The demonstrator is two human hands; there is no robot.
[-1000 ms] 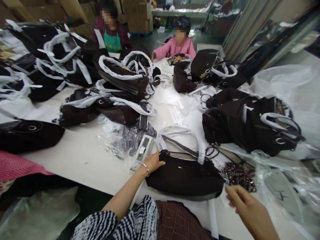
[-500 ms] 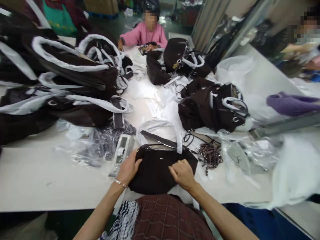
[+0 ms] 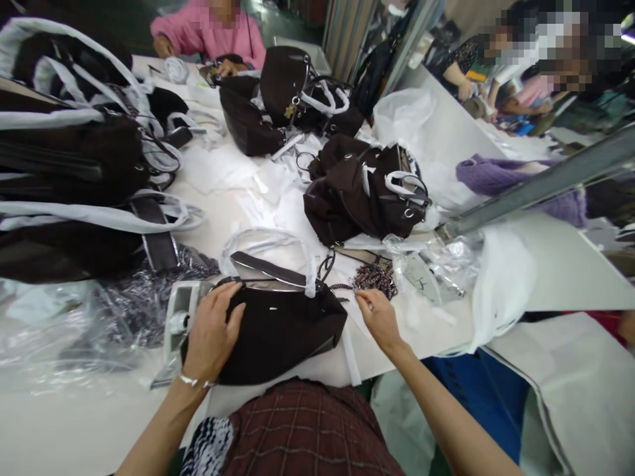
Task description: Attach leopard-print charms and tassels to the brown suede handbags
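Observation:
A dark brown handbag (image 3: pixel 282 330) lies at the table's front edge, its handle (image 3: pixel 265 235) wrapped in white and standing up behind it. My left hand (image 3: pixel 213 327) rests on the bag's left end, fingers lying over it and thumb apart. To the right of the bag, my right hand (image 3: pixel 378 317) pinches the end of a thin dark braided cord. Just behind those fingertips lies a tangled pile of brown beaded or braided cords (image 3: pixel 378 277).
More dark bags with wrapped handles are heaped at the left (image 3: pixel 64 152), centre (image 3: pixel 367 188) and back (image 3: pixel 282 92). Clear plastic (image 3: pixel 124 311) lies left. A metal bar (image 3: pixel 546 178) crosses the right side. A person in pink (image 3: pixel 213 33) sits across the table.
The view has turned right. My right hand has left the bag's front and reached the cords at the right, closing on one. My left hand now lies further over the bag's left end.

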